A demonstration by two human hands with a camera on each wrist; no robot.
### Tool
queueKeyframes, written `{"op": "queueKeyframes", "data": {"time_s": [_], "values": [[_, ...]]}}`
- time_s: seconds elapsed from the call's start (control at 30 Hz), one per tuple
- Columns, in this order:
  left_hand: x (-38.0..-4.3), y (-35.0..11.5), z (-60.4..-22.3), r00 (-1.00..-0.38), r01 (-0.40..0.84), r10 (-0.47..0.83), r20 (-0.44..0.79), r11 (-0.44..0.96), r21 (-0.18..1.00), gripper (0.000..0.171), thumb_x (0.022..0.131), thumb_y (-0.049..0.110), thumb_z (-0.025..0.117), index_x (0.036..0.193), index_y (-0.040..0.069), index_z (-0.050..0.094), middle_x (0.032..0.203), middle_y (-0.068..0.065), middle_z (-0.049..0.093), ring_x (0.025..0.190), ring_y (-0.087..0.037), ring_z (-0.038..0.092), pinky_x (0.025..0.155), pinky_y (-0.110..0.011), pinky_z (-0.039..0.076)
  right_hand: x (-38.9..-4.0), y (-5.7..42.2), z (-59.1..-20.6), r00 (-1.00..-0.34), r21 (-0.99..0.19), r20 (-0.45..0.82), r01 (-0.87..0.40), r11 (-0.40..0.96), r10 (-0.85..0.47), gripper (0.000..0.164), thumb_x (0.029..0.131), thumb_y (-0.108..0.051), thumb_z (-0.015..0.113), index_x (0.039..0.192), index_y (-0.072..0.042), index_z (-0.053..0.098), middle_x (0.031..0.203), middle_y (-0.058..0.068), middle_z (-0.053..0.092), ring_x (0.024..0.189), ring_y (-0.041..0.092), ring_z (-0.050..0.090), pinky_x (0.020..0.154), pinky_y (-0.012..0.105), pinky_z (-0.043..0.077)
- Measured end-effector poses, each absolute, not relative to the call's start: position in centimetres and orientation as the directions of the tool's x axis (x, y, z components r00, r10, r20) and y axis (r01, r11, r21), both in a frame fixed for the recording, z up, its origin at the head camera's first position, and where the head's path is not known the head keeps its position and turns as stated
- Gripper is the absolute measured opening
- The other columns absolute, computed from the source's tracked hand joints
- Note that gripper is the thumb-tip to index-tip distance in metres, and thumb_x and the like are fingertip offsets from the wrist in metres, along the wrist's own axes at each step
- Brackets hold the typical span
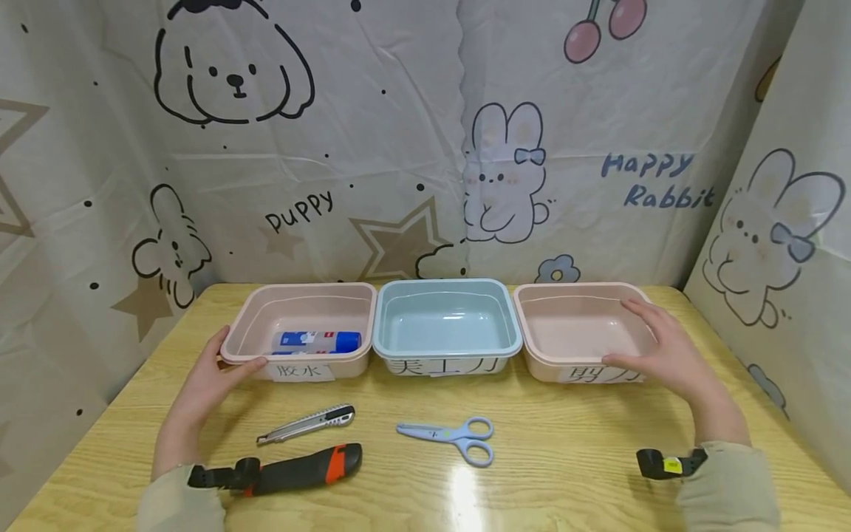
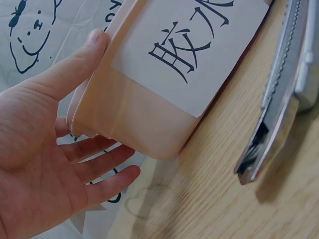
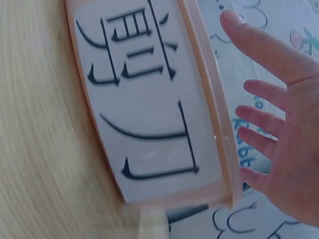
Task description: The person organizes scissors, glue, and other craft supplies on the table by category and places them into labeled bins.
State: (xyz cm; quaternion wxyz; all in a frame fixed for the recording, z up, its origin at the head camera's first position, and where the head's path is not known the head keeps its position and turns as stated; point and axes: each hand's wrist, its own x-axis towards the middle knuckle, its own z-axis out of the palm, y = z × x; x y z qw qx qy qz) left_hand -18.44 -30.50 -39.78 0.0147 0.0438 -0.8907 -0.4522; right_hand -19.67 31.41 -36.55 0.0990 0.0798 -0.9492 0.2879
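Left hand [image 1: 202, 384] spread, thumb on the front rim of the left pink tray [image 1: 299, 329], lower left of frame | right hand [image 1: 665, 347] spread over the right pink tray [image 1: 578, 332], lower right | trays look light, stiff, slick plastic; best gripped at rims | on desk [image 1: 565, 451].

Three plastic bins stand in a row: two pink rectangular ones [image 1: 301, 319] [image 1: 580, 329] and one light blue [image 1: 447, 325]. Two utility knives lie nearby, one slim silver [image 1: 307, 423], one black-and-orange [image 1: 302, 468]. One pair of pale blue scissors [image 1: 455, 437]. One blue-and-white glue bottle [image 1: 316, 342].
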Motion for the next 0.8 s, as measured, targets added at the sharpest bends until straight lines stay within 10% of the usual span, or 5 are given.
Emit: {"op": "queueKeyframes", "data": {"time_s": [0.37, 0.8], "values": [[-18.5, -30.4, -39.8, -0.994, -0.081, -0.111, -0.017, 0.602, 0.795, 0.099, 0.083, 0.045, 0.061, 0.146, 0.006, -0.005, 0.145, -0.027, 0.017, 0.124, -0.044, 0.029, 0.095, -0.061, 0.031, -19.7, 33.6, -38.3, -0.988, -0.632, 0.157, -0.088, 0.770, 0.016, 0.128, 0.062, -0.035, 0.083, 0.145, -0.011, -0.011, 0.143, 0.036, -0.001, 0.122, 0.058, 0.013, 0.088, 0.072, 0.020], [-18.4, -30.6, -39.5, -0.996, -0.062, -0.091, -0.004, 0.643, 0.763, 0.100, 0.082, 0.047, 0.061, 0.146, 0.003, -0.003, 0.142, -0.031, 0.018, 0.122, -0.047, 0.028, 0.094, -0.063, 0.030, -20.1, 34.2, -39.6, -0.990, -0.734, 0.127, -0.052, 0.677, 0.062, 0.118, 0.069, -0.030, 0.079, 0.145, -0.007, -0.008, 0.144, 0.035, 0.002, 0.122, 0.053, 0.018, 0.094, 0.069, 0.019]]}}
